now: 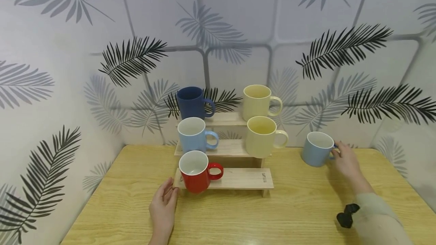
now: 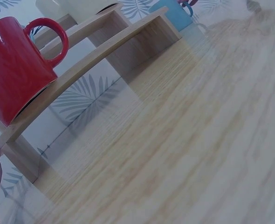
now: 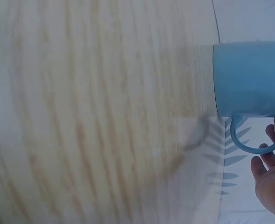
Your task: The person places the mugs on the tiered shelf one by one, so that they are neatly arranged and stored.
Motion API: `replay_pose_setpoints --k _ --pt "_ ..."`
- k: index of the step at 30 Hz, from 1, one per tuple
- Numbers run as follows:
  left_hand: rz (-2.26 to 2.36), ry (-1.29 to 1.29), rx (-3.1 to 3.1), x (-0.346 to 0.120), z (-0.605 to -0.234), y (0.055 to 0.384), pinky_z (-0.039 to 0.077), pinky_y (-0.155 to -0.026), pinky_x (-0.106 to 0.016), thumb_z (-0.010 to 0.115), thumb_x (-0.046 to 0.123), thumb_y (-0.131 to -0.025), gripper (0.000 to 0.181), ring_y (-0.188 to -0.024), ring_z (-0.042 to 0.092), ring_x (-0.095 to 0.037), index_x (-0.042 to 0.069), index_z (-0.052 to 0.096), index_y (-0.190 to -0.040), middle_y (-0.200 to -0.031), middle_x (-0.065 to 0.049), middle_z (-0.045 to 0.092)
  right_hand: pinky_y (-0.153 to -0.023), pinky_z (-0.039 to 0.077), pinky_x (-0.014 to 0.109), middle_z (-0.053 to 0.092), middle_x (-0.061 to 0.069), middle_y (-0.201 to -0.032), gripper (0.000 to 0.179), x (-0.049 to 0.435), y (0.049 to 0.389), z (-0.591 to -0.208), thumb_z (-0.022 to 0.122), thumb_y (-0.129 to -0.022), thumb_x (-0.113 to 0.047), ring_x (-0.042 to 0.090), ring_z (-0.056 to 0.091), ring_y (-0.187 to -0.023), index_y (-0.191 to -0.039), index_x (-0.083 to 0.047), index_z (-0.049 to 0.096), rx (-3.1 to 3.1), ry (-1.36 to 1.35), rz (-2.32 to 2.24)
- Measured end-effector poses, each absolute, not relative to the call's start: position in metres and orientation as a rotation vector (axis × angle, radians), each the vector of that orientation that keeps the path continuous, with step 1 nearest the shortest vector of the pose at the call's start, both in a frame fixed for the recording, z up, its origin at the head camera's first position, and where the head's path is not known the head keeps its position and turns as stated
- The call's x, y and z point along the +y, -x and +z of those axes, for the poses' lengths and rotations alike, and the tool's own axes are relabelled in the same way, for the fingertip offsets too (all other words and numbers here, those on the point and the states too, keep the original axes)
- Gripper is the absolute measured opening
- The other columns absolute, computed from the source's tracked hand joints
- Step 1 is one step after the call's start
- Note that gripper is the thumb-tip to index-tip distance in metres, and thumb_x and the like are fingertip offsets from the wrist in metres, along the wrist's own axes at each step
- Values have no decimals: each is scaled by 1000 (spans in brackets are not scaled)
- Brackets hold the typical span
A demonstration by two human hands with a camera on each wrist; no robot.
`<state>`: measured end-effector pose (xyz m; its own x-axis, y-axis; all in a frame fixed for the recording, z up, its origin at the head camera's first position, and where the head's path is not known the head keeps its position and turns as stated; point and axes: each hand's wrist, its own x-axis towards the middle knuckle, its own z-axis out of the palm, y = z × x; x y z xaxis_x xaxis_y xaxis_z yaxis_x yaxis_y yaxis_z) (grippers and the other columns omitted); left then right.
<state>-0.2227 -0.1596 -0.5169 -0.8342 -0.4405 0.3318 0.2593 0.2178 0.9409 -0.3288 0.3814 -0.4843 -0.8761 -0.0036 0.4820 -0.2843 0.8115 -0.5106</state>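
Note:
My right hand (image 1: 347,163) pinches the handle of a light blue mug (image 1: 316,150) with a pale inside, at the back right of the table. In the right wrist view, fingertips (image 3: 270,158) are at the handle loop, and the mug (image 3: 251,79) is cut off by the frame edge. My left hand (image 1: 163,208) holds the left end of the lowest board of a three-step wooden rack (image 1: 238,179), its thumb at the corner. Right beside it on that board stands a red mug (image 1: 195,177), handle to the right.
Another light blue mug (image 1: 192,139) and a pale yellow mug (image 1: 260,141) stand on the middle step. A dark blue mug (image 1: 189,105) and a second yellow mug (image 1: 255,105) are on the top step. Behind the table (image 1: 221,218) rises a leaf-patterned wall (image 1: 231,22).

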Motion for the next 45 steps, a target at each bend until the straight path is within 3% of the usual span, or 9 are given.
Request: replay_pose_setpoints --k 6,10,14,17,23,32,39,45 --pt "-1650 -124 -1953 -152 -494 211 52 -81 -14 63 -15 -84 32 -99 62 -42 -15 59 -116 -112 -28 63 -74 45 58 54 36 -101 27 374 317 -478 52 -97 -1 47 52 -91 -115 19 51 -2564 -119 874" --pt "-1635 -119 -1965 -150 -489 208 52 -80 -14 63 -15 -84 32 -97 62 -42 -16 59 -116 -112 -29 63 -68 48 40 57 31 -101 31 367 305 -477 56 -98 -13 36 55 -89 -113 14 55 -2590 -10 955" --pt "-1634 -122 -1967 -150 -490 208 53 -80 -15 63 -14 -84 32 -96 63 -41 -15 59 -116 -112 -28 63 -62 47 21 64 26 -99 36 359 295 -476 58 -97 -24 13 58 -81 -109 10 57 -2603 50 1055" --pt "-1643 -121 -1967 -151 -491 208 53 -80 -15 63 -14 -85 32 -96 63 -40 -15 59 -116 -113 -28 63 -60 47 16 66 24 -95 39 352 291 -476 58 -97 -29 2 57 -75 -107 9 57 -2606 63 1147" --pt "-1658 -124 -1978 -151 -490 208 52 -80 -14 62 -14 -86 32 -96 63 -39 -14 59 -117 -114 -28 62 -59 48 18 64 15 -88 39 337 285 -477 59 -96 -30 5 58 -70 -105 7 55 -2589 102 1236" --pt "-1650 -123 -1986 -150 -488 206 52 -79 -14 62 -13 -86 31 -96 63 -40 -15 59 -117 -113 -29 62 -60 48 23 58 10 -86 41 325 277 -475 56 -97 -33 16 55 -76 -105 7 52 -2612 180 1365" --pt "-1619 -101 -1995 -152 -494 208 52 -77 -11 62 -12 -86 31 -94 65 -37 -15 59 -117 -113 -30 62 -61 47 24 55 5 -83 35 318 266 -468 57 -97 -28 12 50 -74 -102 6 51 -2549 121 1425" --pt "-1612 -105 -1999 -152 -493 208 51 -76 -10 62 -12 -86 30 -93 65 -39 -15 59 -116 -113 -30 62 -65 46 22 58 3 -92 35 309 256 -459 59 -97 -30 5 50 -82 -103 4 54 -2532 70 1403"
